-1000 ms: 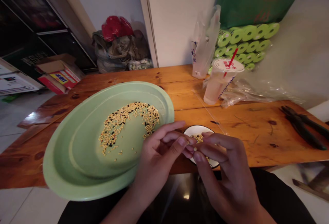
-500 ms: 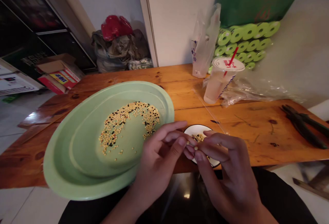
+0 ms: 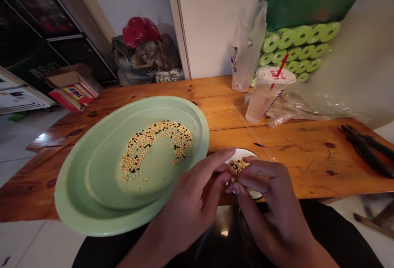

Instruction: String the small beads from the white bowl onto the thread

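Over a small white dark-rimmed dish (image 3: pixel 257 194), my two hands meet fingertip to fingertip. My right hand (image 3: pixel 271 198) pinches a small round yellow bead (image 3: pixel 233 179) between thumb and forefinger. Close against it, my left hand (image 3: pixel 197 194) has its thumb and fingers pressed together; what lies between them is too small to make out. Yellow and dark beads (image 3: pixel 237 164) lie in the dish, partly hidden by my fingers. Left of my hands, a large green basin (image 3: pixel 101 214) holds many loose yellow, black and a few reddish beads (image 3: pixel 163 127).
Behind the dish stands a lidded drink cup (image 3: pixel 261 99) with a red straw, beside a clear plastic bag (image 3: pixel 244 54). Black-handled pliers (image 3: pixel 366 149) lie at the right of the wooden table (image 3: pixel 221 112). Green rolls (image 3: pixel 295 44) are stacked at the wall.
My left hand has shifted slightly right and its fingertips are closer to my right hand's. Two beads showed at the fingertips before; one shows now. The view has shifted a little.
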`<state>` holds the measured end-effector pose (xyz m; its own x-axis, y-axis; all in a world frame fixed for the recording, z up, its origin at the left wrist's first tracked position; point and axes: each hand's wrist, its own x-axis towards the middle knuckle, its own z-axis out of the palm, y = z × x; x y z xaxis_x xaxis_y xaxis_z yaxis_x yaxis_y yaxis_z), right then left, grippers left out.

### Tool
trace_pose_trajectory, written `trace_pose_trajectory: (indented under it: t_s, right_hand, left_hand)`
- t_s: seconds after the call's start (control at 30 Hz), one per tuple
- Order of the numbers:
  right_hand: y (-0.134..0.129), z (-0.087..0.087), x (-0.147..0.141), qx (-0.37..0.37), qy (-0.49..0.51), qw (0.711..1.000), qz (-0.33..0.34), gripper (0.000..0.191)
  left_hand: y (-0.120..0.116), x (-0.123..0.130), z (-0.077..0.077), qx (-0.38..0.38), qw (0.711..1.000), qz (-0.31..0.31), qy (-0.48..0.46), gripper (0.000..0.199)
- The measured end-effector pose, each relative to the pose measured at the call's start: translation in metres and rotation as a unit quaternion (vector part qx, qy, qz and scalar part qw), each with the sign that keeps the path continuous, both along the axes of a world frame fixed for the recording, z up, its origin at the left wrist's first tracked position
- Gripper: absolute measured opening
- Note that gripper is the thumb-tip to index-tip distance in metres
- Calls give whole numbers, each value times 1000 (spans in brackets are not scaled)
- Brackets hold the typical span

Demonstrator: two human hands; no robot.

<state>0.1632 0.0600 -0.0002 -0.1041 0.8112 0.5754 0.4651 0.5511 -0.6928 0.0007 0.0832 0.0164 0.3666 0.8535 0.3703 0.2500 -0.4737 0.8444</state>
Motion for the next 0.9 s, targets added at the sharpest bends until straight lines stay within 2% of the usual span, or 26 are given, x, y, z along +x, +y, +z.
trace_pose_trajectory:
  t_s: [0.17,0.27,0.37,0.53,0.63,0.7,0.77,0.83,0.9]
  right_hand:
    - [-2,1,-5,-41,55,998,13,25]
    - [-2,2,-6,-96,133,986,39,24]
    - [0,3,-5,-150,211,965,49,18]
    - [9,1,-2,-186,214,956,75,11]
    - [14,0,2,-202,199,956,75,11]
    - [18,-1,8,-210,149,965,41,12]
    - [23,-1,16,-197,66,978,-28,17]
    - [28,-1,25,-168,-6,980,-107,21]
    - [32,0,30,-141,-49,977,-151,22]
  left_hand:
    - [-3,0,0,13,1000,13,-12,54]
    - [-4,3,-1,-22,998,45,-36,38]
    - [0,8,-1,-25,998,44,-33,16]
    - [9,15,1,15,999,35,18,13]
    - [12,17,0,76,995,49,53,13]
    - [13,20,-4,124,986,69,88,14]
    - [15,23,-9,164,972,84,145,13]
    - [17,26,-15,212,948,97,216,12]
    - [19,29,-21,267,917,108,275,12]
